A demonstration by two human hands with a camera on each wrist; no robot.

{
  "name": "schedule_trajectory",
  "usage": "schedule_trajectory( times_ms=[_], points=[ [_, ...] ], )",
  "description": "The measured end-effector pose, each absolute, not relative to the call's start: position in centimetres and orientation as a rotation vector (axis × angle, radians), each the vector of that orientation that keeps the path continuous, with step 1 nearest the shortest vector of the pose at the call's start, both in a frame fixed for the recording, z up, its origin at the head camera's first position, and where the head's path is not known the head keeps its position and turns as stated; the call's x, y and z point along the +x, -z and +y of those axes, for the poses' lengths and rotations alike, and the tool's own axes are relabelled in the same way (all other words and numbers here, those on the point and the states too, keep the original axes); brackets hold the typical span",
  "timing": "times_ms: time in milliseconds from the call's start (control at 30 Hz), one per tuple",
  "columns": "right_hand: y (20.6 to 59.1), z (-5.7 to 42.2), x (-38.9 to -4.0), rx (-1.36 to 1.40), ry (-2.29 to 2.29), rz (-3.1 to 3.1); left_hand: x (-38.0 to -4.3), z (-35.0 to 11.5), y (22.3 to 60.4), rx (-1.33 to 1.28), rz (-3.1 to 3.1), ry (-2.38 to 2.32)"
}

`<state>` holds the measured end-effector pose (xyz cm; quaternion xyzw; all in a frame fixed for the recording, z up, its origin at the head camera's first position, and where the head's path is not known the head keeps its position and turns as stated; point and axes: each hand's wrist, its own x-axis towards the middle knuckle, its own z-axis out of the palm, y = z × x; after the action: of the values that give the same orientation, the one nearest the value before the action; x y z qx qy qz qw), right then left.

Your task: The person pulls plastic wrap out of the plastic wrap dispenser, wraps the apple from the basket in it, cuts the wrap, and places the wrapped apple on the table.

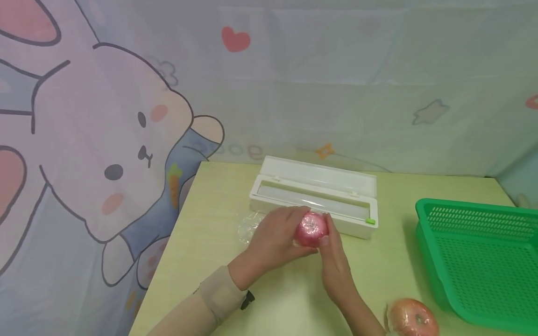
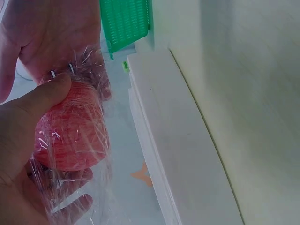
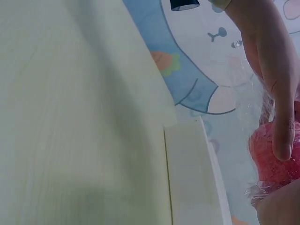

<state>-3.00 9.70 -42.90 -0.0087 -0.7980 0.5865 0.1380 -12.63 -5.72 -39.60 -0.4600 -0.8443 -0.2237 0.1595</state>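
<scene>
A round red apple (image 1: 312, 229), wrapped in clear cling film (image 2: 101, 183), is held above the table between both hands. My left hand (image 1: 275, 240) grips it, the thumb across its side and the fingers round it in the left wrist view. Loose film hangs past the left fingers. My right hand (image 1: 336, 268) lies against the apple's other side with fairly straight fingers, pressing film near its end. Just behind the hands stands a white cling film dispenser (image 1: 361, 228), lid raised, with a film roll (image 1: 311, 200) inside.
A green plastic basket (image 1: 433, 261) stands at the right. Near the front edge, beside the basket, sits another film-wrapped apple (image 1: 414, 317). A patterned cloth (image 1: 336, 93) hangs behind the pale yellow table (image 1: 201, 233).
</scene>
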Motion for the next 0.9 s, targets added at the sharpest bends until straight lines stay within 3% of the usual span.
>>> schedule_trajectory(
  times_ms=[433,900],
  points=[
    [43.1,9.6,-4.0,-0.178,-2.388,-1.738,-13.3,-4.6,39.5,-1.347,-2.388,0.714],
    [44.0,9.5,-4.7,-0.151,-2.491,-1.532,-13.5,-4.2,39.5,-1.388,-2.469,0.667]
  ],
)
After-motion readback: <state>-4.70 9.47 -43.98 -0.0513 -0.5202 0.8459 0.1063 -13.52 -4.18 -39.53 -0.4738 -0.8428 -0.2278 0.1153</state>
